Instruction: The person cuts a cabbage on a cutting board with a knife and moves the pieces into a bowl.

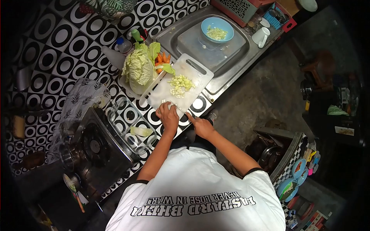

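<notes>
A white cutting board point(198, 82) lies on the tiled counter, with a pile of chopped pale-green cabbage point(181, 84) in its middle. My left hand point(168, 115) is at the board's near edge, fingers curled down on a small whitish piece that they mostly cover. My right hand point(201, 126) grips a knife point(180, 110) by its handle; the blade points left, close to my left fingertips. Beyond the board, a head of napa cabbage point(139, 73) and several carrots point(162, 61) sit in a container.
A blue bowl point(217, 24) with chopped pieces stands on a lid-like sheet over the steel sink point(169, 36). A clear glass dish point(150, 143) with a cabbage chunk point(141, 131) is at left, beside the stove point(96, 148). A white mug point(261, 37) stands right of the sink.
</notes>
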Demonstrator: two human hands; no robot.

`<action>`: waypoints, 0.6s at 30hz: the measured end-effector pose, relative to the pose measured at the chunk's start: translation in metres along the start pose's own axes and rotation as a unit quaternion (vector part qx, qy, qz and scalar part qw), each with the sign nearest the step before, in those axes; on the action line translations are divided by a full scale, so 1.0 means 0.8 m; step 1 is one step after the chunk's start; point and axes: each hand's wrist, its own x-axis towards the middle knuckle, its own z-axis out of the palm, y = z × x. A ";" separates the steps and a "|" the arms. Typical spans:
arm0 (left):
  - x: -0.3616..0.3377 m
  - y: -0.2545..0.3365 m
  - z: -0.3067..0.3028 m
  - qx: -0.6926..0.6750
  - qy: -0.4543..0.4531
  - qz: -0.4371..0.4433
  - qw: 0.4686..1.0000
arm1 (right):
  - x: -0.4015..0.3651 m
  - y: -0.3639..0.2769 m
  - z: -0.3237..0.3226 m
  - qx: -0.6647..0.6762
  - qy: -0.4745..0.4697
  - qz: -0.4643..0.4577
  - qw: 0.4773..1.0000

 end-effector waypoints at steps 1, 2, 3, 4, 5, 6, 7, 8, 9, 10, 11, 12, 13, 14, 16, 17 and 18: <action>0.000 0.000 0.000 0.000 0.002 -0.002 1.000 | 0.000 0.002 0.003 -0.001 0.011 -0.009 1.000; 0.000 -0.001 0.000 -0.001 0.000 -0.001 1.000 | -0.001 0.003 0.006 -0.003 0.010 -0.011 1.000; -0.001 -0.001 0.000 -0.002 -0.003 0.000 1.000 | -0.001 0.004 0.009 0.000 0.021 -0.012 1.000; 0.000 -0.001 0.000 -0.003 -0.001 -0.003 1.000 | 0.000 0.006 0.012 0.003 0.033 -0.013 0.999; 0.000 -0.001 0.000 -0.004 -0.002 -0.001 1.000 | 0.001 0.008 0.015 0.001 0.031 -0.015 0.999; 0.000 0.000 -0.001 -0.005 -0.003 0.000 1.000 | 0.003 0.007 0.017 -0.001 0.032 -0.013 0.999; 0.001 0.000 -0.002 -0.005 -0.001 -0.004 1.000 | 0.004 0.007 0.018 -0.003 0.034 -0.011 0.999; 0.001 0.000 -0.003 -0.007 -0.001 0.000 1.000 | 0.006 0.007 0.019 -0.005 0.032 -0.014 0.999; 0.001 0.000 -0.003 -0.009 -0.003 0.003 1.000 | 0.009 0.006 0.018 -0.004 0.029 -0.013 0.999; 0.000 0.000 -0.003 -0.008 -0.001 0.001 1.000 | 0.013 0.004 0.018 -0.003 0.026 -0.013 1.000; 0.001 0.000 -0.003 -0.010 0.004 0.003 1.000 | 0.016 0.003 0.016 -0.005 0.026 -0.015 1.000; 0.000 0.000 -0.003 -0.012 0.009 0.005 1.000 | 0.020 0.001 0.015 -0.010 0.024 -0.014 1.000; 0.000 -0.001 -0.002 -0.011 0.011 0.004 1.000 | 0.021 -0.001 0.014 -0.015 0.023 -0.012 1.000; 0.000 -0.001 -0.001 -0.014 0.015 0.005 1.000 | 0.022 -0.003 0.013 -0.016 0.024 -0.013 1.000; 0.001 -0.001 -0.002 -0.017 0.021 0.009 1.000 | 0.023 -0.005 0.012 -0.022 0.023 -0.006 0.999; 0.001 -0.002 -0.003 -0.016 0.018 0.010 1.000 | 0.024 -0.006 0.012 -0.023 0.025 -0.006 0.999; 0.000 -0.002 -0.003 -0.016 0.014 0.011 1.000 | 0.024 -0.006 0.014 -0.018 0.029 -0.003 0.999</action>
